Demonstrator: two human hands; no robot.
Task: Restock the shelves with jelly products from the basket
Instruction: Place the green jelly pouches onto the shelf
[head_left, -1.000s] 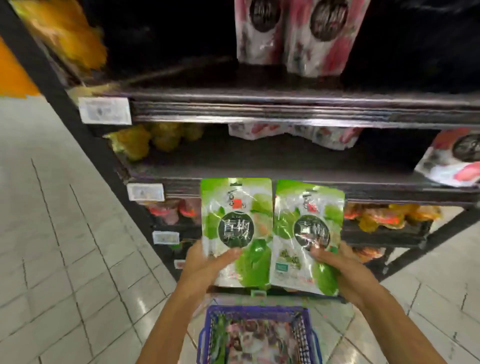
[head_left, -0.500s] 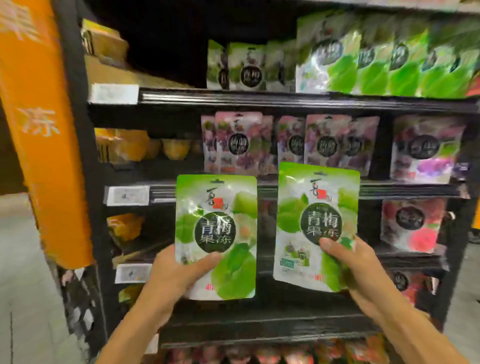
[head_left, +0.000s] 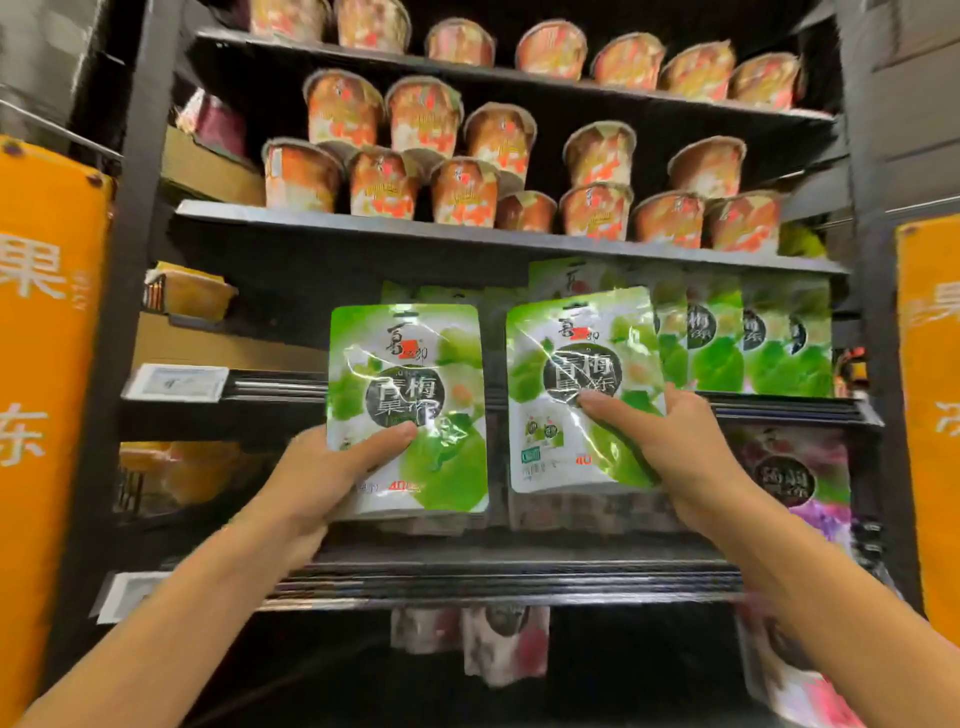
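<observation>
Fingers (head_left: 387, 439) of left hand (head_left: 332, 478) and right hand (head_left: 670, 447) grip green pouches (head_left: 410, 364) (head_left: 576, 343) (one each) before shelved pouches (head_left: 727, 343).

The left hand (head_left: 318, 475) holds a green jelly pouch (head_left: 410, 364) at its lower left corner, with the thumb lying on the front. The right hand (head_left: 675, 447) holds a second green pouch (head_left: 574, 358) in the same way at its lower right corner. Both pouches are upright, side by side, with a narrow gap between them, in front of the middle shelf (head_left: 779, 404). On this shelf, far right, a row of the same green pouches (head_left: 753, 343) stands. The two shelves above carry orange jelly cups (head_left: 467, 189), partly stacked. Below right is a purple pouch (head_left: 789, 480). An orange banner (head_left: 47, 338) hangs at the left and another banner (head_left: 930, 395) at the right.
</observation>
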